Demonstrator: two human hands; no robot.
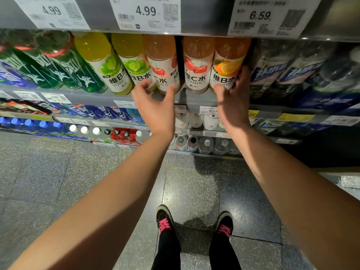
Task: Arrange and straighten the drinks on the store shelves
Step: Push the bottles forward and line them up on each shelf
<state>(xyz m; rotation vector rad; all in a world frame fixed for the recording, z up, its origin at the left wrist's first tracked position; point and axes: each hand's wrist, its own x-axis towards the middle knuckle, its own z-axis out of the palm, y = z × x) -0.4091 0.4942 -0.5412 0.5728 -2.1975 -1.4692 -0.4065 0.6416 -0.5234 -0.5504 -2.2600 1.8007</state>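
Along the front edge of the shelf point(196, 100) stands a row of vitamin-water bottles. The right hand point(232, 106) wraps the orange bottle point(227, 65), thumb on its label near the base, fingers curled round its right side. Just left of it stands a cherry bottle point(197, 65); across a dark gap, a second cherry bottle point(162, 63), then two lime bottles point(109, 63) leaning left. The left hand point(153, 106) is half open, fingers loosely curled, thumb tip on the second cherry bottle's base and fingertips at the neighbouring lime bottle; it grips nothing. Green bottles point(58, 63) fill the shelf's left end, blue-labelled ones point(272, 71) its right. Price tags point(146, 13) hang on the shelf edge above. Black shoes point(165, 221) with pink laces stand on the speckled floor point(58, 182).
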